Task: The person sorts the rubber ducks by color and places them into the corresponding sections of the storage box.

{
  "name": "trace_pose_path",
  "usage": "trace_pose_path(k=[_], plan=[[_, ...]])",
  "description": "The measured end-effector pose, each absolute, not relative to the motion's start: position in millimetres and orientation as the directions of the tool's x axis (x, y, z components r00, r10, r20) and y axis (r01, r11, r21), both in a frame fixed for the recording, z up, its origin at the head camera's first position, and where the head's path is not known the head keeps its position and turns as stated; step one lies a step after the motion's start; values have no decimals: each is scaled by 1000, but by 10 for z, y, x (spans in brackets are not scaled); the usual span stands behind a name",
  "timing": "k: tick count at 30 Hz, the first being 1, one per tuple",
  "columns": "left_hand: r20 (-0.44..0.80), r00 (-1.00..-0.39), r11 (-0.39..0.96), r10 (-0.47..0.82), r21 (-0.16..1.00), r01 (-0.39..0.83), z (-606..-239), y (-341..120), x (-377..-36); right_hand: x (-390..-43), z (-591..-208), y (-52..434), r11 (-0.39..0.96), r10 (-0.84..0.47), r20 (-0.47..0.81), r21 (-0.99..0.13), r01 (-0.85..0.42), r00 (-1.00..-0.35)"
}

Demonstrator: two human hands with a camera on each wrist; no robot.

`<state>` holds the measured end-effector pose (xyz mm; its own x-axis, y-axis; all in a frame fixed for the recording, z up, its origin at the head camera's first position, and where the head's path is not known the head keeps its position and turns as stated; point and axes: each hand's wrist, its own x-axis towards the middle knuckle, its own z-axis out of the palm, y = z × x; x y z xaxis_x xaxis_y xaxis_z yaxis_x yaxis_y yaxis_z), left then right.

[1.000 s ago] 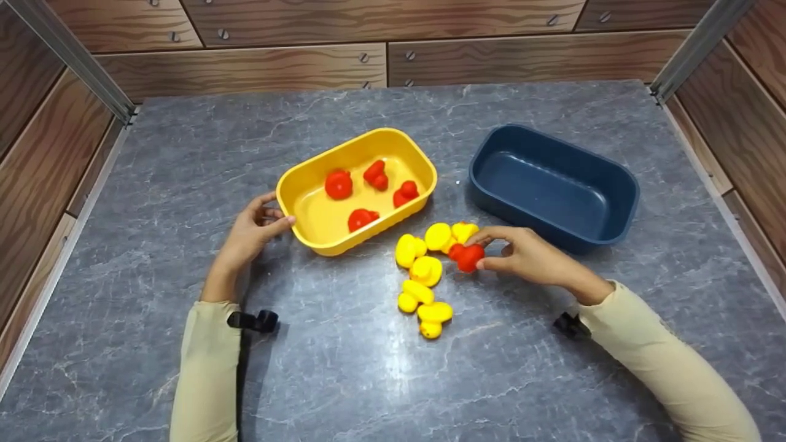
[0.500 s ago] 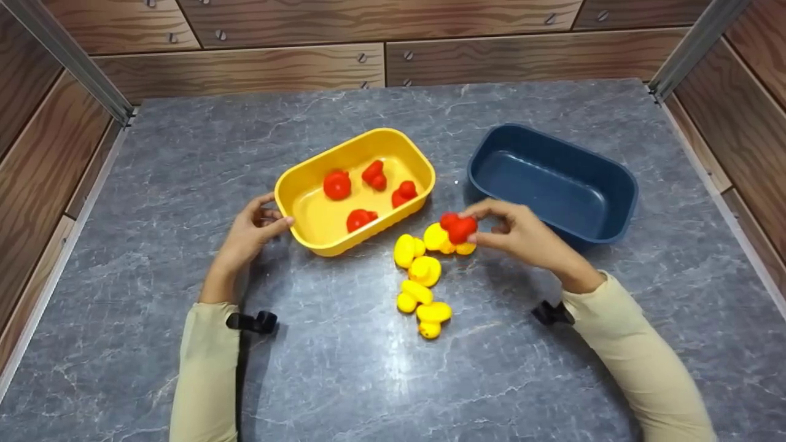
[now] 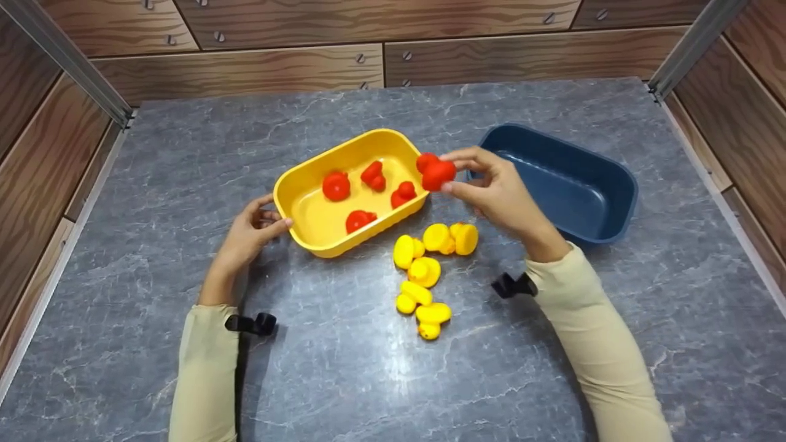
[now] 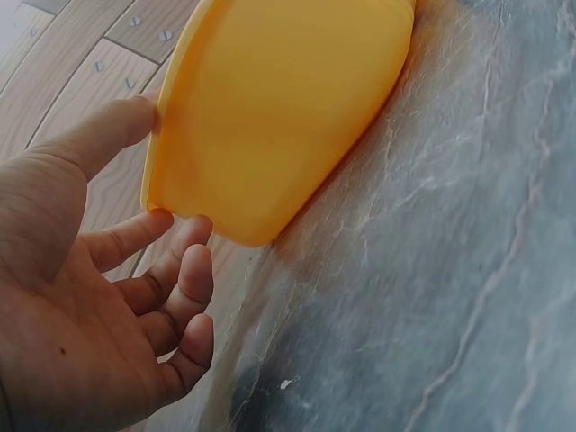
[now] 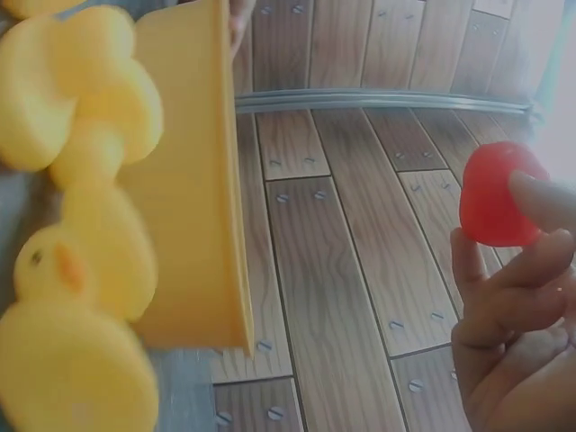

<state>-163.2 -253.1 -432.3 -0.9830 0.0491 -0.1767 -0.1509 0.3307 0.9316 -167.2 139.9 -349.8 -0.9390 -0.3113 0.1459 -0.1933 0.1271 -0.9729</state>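
My right hand [image 3: 485,184] pinches a red rubber duck [image 3: 435,171] in the air just above the right end of the yellow tub [image 3: 288,202]; the right wrist view shows the red duck [image 5: 493,205] between thumb and fingertips. Several red ducks [image 3: 368,193] lie inside the yellow tub. My left hand [image 3: 249,233] rests against the tub's left end, thumb on the rim and fingers relaxed, as the left wrist view shows at the yellow tub [image 4: 279,108]. Several yellow ducks [image 3: 427,270] lie on the grey table in front of the tub.
A dark blue tub [image 3: 614,202] stands to the right of the yellow one, partly behind my right hand. Wooden panel walls enclose the marble-patterned table [image 3: 368,380] at the back and on both sides.
My right hand has lifted the red duck off the table from among the yellow ducks and carried it up and to the left, to the yellow tub's right end. The left hand stayed put.
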Motion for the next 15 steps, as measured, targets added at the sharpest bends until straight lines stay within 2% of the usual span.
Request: trace_pose_path(k=[8,15], plan=[[-164,-985,316,46,938,-142,-4323,-2543,-1625,-1822,-3476,1092,39,-259,222,-970,-240,-940],[-167,-984,326,59,935,-139,-4326,-2549,-1618,-1956,-3474,890,39,-221,209,-974,-223,-953]])
